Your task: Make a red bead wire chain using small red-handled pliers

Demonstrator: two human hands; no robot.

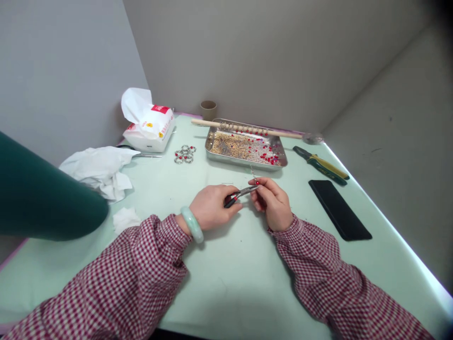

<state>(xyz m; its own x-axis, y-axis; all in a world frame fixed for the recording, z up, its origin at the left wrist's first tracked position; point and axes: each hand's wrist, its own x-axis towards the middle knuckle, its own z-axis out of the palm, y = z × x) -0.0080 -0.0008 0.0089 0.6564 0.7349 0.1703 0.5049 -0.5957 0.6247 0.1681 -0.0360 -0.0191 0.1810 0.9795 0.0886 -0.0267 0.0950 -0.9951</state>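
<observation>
One pale green table (pixel 226 288) spreads across my feed. On it a wooden rod (pixel 202 123) lies across a metal tray (pixel 233 161), which holds gold beads (pixel 226 143) at its left and pale and red beads (pixel 272 158) toward its right. Left of the tray sits a white tissue pack (pixel 146 140), and behind it a cup (pixel 208 112). On the tray's near side, I see the left hand (pixel 215 208) curled around black-handled pliers (pixel 243 191) and the right hand (pixel 274 200) pinching a thin strand (pixel 253 174) with a red bead (pixel 257 183). The plier tips reach the right fingertips; I cannot tell whether they clamp anything.
</observation>
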